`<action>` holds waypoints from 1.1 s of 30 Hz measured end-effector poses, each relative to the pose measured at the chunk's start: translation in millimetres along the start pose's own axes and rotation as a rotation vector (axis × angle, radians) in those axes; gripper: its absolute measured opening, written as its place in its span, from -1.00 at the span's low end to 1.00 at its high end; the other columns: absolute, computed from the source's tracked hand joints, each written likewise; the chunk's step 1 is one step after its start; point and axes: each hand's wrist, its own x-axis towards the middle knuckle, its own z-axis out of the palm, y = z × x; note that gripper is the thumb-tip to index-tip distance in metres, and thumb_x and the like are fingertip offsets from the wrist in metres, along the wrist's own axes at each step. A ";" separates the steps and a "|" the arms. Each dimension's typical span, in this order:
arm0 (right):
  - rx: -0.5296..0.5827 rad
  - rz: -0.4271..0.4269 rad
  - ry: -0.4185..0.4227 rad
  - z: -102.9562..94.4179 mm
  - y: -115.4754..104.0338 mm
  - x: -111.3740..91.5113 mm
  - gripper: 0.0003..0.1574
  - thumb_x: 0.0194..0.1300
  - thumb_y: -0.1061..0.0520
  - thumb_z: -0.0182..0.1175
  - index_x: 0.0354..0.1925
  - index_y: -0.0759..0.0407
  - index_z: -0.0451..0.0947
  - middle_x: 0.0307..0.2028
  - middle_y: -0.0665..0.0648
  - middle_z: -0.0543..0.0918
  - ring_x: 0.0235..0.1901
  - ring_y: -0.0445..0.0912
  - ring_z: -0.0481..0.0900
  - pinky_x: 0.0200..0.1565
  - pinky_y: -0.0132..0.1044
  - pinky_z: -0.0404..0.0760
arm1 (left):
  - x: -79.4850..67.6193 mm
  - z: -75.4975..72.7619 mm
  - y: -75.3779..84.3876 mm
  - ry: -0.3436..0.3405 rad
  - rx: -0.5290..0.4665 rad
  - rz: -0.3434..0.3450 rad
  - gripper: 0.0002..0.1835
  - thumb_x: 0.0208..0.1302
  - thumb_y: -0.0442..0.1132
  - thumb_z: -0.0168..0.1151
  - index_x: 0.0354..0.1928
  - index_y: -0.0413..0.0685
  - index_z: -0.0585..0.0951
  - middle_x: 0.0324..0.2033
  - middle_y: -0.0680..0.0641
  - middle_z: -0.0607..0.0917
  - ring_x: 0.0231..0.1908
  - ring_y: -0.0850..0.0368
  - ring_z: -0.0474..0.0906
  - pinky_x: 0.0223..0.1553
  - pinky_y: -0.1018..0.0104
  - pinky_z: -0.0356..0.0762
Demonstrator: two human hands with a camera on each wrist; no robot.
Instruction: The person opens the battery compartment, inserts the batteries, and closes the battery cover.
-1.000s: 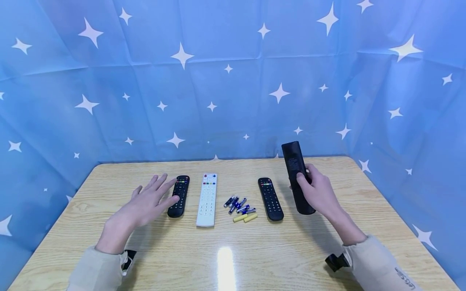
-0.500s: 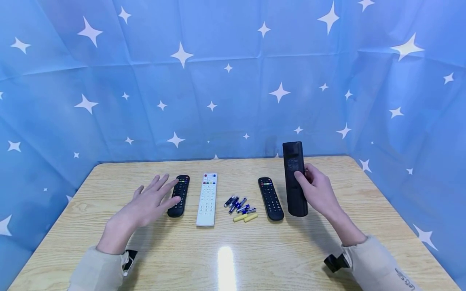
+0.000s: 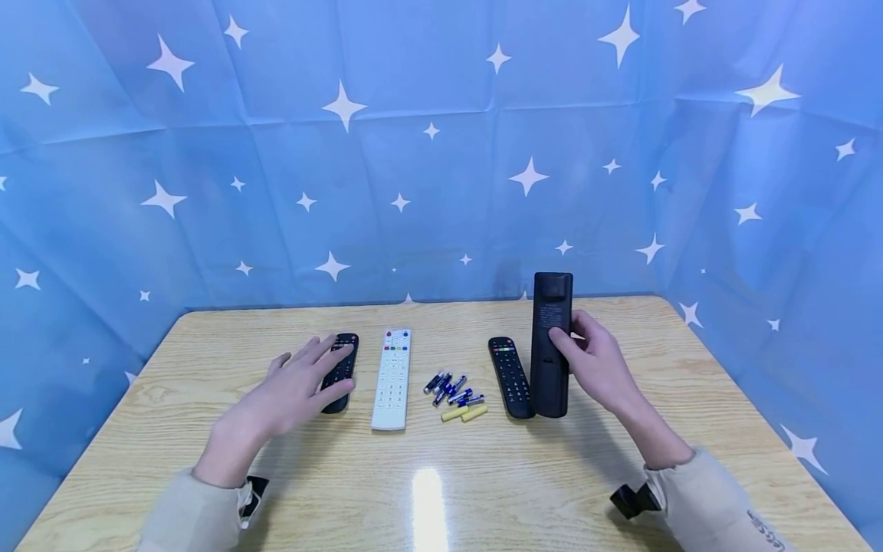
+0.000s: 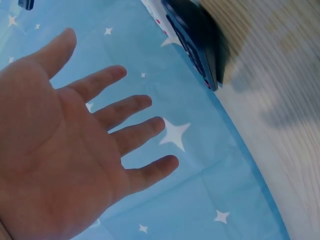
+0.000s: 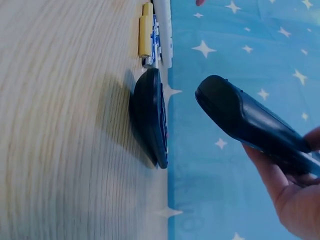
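Observation:
My right hand (image 3: 599, 362) grips a long black remote control (image 3: 550, 376) above the table, thumb across its back, which faces the head camera and carries small print. In the right wrist view the held remote (image 5: 240, 112) tilts clear of the tabletop. Just left of it a smaller black remote (image 3: 511, 376) lies with its buttons up. My left hand (image 3: 290, 399) hovers with spread, straight fingers and holds nothing; the left wrist view shows its bare palm (image 4: 65, 145). Beneath and beyond its fingertips lies another black remote (image 3: 339, 374), partly covered in the head view.
Right of the left hand a white remote (image 3: 392, 379) lies buttons up. Several blue batteries (image 3: 451, 389) sit in a loose pile mid-table, with two yellow batteries (image 3: 464, 413) in front. A star-patterned blue cloth (image 3: 441, 169) hangs behind the wooden table (image 3: 345, 491).
My right hand has moved slightly left and turned the held remote from a slant to nearly straight, its back more toward the head camera. My left hand has shifted a little to the right.

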 end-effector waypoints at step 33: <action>0.209 0.056 -0.069 23.4 -19.3 1.5 -0.48 0.51 0.12 0.22 0.24 0.36 0.31 -0.02 0.41 0.64 -0.20 -0.08 0.74 -0.27 -0.03 0.75 | 11.9 16.6 56.9 -0.035 -0.047 0.242 -0.46 0.55 0.09 0.12 0.38 -0.07 0.52 0.34 -0.22 0.49 0.36 -0.19 0.39 0.28 -0.38 0.25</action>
